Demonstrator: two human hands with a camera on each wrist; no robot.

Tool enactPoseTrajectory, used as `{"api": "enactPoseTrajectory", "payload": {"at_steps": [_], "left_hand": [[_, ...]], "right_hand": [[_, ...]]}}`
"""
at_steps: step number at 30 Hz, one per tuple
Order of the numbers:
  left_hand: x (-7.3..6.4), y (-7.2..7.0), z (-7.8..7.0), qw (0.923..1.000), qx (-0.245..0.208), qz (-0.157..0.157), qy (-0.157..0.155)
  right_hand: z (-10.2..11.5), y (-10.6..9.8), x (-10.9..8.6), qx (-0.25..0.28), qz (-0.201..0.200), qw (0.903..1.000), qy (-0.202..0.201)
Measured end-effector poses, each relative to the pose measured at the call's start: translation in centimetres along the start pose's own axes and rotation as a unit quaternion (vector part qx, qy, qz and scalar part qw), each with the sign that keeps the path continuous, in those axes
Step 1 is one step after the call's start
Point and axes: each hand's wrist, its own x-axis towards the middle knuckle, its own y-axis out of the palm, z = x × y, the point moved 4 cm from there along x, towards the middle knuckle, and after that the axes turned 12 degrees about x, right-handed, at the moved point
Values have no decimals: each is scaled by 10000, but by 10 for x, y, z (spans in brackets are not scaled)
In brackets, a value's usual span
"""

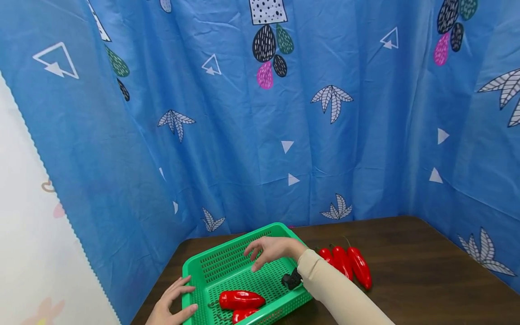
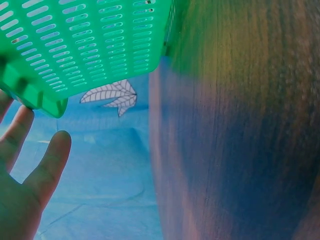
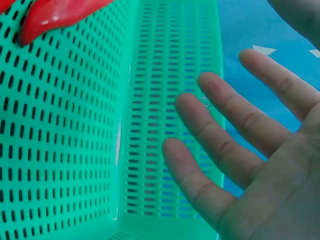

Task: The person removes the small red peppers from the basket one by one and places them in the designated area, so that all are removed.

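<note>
A green plastic basket [image 1: 195,266] with slotted walls stands on the dark wooden table. Two red peppers, one of them a glossy whole pepper [image 1: 242,299], lie in its near left part. My left hand [image 1: 171,303] is at the basket's left rim, fingertips right at the edge; in the left wrist view its fingers [image 2: 52,155] are spread beside the rim. Above the basket's inside hovers my right hand [image 1: 273,251], holding nothing. The right wrist view shows its fingers [image 3: 200,125] extended and apart over the slotted wall.
Several red peppers [image 1: 358,267] lie on the table [image 1: 402,253] to the right of the basket, partly behind my right sleeve [image 1: 337,289]. A black wrist camera [image 1: 290,280] hangs under that wrist. Behind the table hangs a blue patterned curtain [image 1: 243,135].
</note>
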Motion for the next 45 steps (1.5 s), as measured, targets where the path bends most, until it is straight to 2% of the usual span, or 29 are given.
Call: {"api": "enactPoseTrajectory", "payload": {"at_steps": [3, 10, 21, 31, 37, 45], "left_hand": [[-3, -2, -6, 9998, 79, 66, -141], [-5, -3, -8, 9998, 203, 5, -33], [-2, -3, -8, 9999, 114, -12, -12], [-2, -3, -6, 9998, 176, -39, -60], [-6, -4, -9, 9998, 183, -44, -37], [-11, -3, -11, 9997, 202, -122, -20]], "right_hand": [[0, 5, 5, -16, 77, 9999, 110], [2, 10, 13, -81, 134, 9996, 254], [-5, 7, 23, 141, -13, 9990, 421], [-10, 16, 33, 406, 394, 9968, 568], [-13, 20, 32, 594, 443, 9953, 631], [-17, 27, 31, 360, 746, 9922, 929]]}}
